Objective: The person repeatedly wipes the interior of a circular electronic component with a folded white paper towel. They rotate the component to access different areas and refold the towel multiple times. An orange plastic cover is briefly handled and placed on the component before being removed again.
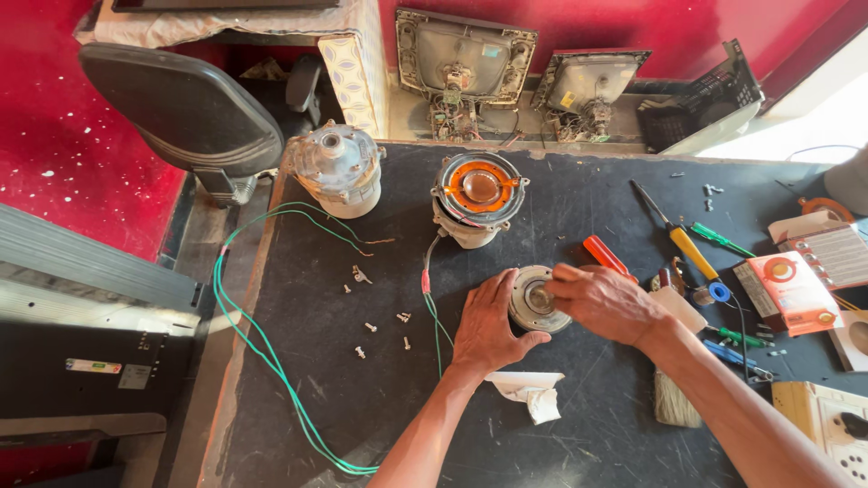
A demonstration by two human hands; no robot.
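Your left hand [488,325] lies flat, fingers spread, against the round metal driver part [535,303], steadying its near-left edge. Your right hand [604,303] reaches over it, fingertips pinched together at its centre. Just beyond the part stands the orange-coned speaker unit [477,197]; screws [384,327] lie left.

orange-red box [785,291] at right, striped box [834,253]

Round grey metal disc [535,303] lying flat on table.
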